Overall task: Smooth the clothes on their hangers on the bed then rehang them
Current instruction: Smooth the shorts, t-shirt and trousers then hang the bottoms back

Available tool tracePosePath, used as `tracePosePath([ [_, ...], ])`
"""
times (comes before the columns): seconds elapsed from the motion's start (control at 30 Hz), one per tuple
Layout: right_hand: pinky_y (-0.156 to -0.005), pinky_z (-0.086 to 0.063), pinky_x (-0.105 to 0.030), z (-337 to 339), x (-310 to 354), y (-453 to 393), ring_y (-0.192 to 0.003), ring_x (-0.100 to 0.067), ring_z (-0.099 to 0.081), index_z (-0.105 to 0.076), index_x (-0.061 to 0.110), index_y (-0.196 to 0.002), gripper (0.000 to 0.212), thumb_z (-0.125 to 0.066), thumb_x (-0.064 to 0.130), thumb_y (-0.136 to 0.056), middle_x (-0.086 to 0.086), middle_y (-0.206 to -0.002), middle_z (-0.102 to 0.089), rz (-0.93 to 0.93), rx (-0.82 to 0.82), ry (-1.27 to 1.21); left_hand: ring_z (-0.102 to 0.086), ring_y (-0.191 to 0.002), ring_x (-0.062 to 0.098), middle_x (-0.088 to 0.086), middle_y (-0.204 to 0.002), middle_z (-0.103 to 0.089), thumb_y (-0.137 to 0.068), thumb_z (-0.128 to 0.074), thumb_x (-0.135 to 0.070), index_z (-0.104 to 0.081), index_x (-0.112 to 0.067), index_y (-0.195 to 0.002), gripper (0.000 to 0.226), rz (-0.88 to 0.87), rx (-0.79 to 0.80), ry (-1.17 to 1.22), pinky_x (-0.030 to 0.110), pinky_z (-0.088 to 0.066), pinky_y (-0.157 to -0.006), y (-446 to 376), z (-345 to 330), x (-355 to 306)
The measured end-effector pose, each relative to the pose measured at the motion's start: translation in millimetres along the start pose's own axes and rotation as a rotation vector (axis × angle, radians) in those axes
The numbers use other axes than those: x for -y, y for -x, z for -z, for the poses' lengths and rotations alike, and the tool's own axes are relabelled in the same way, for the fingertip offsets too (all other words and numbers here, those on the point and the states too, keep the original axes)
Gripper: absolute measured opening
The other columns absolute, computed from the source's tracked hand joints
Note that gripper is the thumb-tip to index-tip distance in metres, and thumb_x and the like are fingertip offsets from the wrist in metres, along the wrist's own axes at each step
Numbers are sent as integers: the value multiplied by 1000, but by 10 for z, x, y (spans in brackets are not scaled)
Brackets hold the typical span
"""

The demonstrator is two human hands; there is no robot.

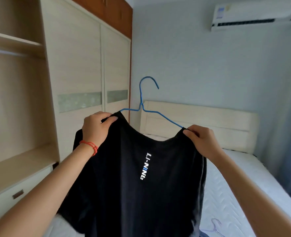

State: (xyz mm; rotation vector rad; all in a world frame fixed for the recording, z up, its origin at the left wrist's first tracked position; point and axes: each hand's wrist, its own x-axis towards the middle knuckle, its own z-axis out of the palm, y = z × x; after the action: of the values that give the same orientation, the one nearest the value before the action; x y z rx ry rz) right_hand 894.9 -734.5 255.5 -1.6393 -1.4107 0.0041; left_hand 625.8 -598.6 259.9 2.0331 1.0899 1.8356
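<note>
A black T-shirt with a white vertical logo hangs on a blue wire hanger, held up in the air in front of me above the bed. My left hand, with a red string bracelet on the wrist, pinches the shirt's left shoulder at the hanger's end. At the other end of the hanger my right hand pinches the right shoulder. The hanger's hook stands free above the collar, tilted a little to the left.
The bed with a white mattress and a cream headboard lies behind the shirt. A pale purple hanger lies on the mattress at the lower right. An open wardrobe bay with a rail and drawers stands at left, sliding doors beside it.
</note>
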Motion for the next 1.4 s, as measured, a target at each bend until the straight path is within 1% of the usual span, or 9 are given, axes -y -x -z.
tracePosePath([
  [0.3, -78, -48, -40, -170, 472, 333, -80, -29, -59, -64, 17, -84, 15, -51, 22, -91, 0, -73, -62, -43, -296, 155, -57, -75, 15, 3, -79, -65, -80, -67, -19, -72, -4, -85, 16, -61, 135, 43, 8, -35, -61, -6, 436, 144],
  [0.43, -77, -48, -38, -188, 654, 529, -81, -26, -60, -66, 18, -86, 15, -53, 22, -90, 0, -76, -65, -82, -353, 145, -56, -71, 14, 4, -77, -64, -81, -66, -17, -70, -3, -83, 15, -82, 213, 65, 2, -38, -63, -22, 712, 303],
  [0.63, -58, -35, -15, -372, 978, 746, -73, -17, -52, -68, 14, -89, 15, -54, 19, -90, 3, -74, -61, -81, -361, 210, -59, -71, 23, 5, -73, -63, -87, -58, -15, -68, -4, -85, 15, -183, 358, 5, 27, -43, -65, 10, 942, 512],
  [0.8, -61, -36, -8, -431, 1007, 1046, -74, -15, -55, -69, 10, -89, 14, -58, 17, -89, -2, -81, -67, -9, -356, 280, -59, -70, 22, 7, -75, -66, -87, -58, -10, -69, -3, -84, 14, -211, 300, 63, 25, -43, -64, 142, 1055, 653],
  [1.0, -70, -42, -28, -305, 1037, 1329, -76, -24, -62, -68, 8, -88, 12, -58, 15, -88, -2, -76, -66, 14, -408, 301, -55, -67, 2, 7, -72, -66, -82, -64, -11, -70, -5, -80, 9, -254, 288, 132, 7, -39, -63, 351, 1208, 559],
  [1.13, -67, -39, -12, -106, 1036, 1426, -69, 0, -56, -67, 18, -81, 11, -58, 16, -86, 19, -69, -63, -3, -556, 151, -53, -53, -10, -19, -53, -61, -78, -69, -19, -60, -25, -66, 16, 38, 444, 286, 1, -37, -53, 385, 1397, 599],
  [1.2, -69, -39, -12, 28, 1009, 1492, -67, 3, -55, -68, 15, -85, 11, -58, 16, -87, 15, -74, -65, -45, -586, 109, -55, -50, -12, -29, -51, -61, -79, -69, -17, -60, -28, -71, 16, 169, 533, 306, 1, -39, -50, 464, 1449, 646],
  [1.3, -70, -40, -13, 199, 961, 1651, -73, -4, -56, -69, 8, -89, 13, -58, 14, -87, -1, -80, -66, -84, -597, 92, -58, -50, -11, -26, -50, -63, -84, -63, -16, -62, -27, -73, 15, 279, 603, 351, 1, -42, -49, 649, 1456, 664],
  [1.4, -66, -38, -5, 302, 882, 1847, -65, 6, -55, -69, 11, -86, 12, -58, 14, -87, 8, -70, -64, -110, -580, 86, -60, -54, 0, -10, -54, -65, -85, -60, -20, -67, -12, -77, 13, 373, 600, 341, 11, -45, -51, 885, 1461, 659],
])
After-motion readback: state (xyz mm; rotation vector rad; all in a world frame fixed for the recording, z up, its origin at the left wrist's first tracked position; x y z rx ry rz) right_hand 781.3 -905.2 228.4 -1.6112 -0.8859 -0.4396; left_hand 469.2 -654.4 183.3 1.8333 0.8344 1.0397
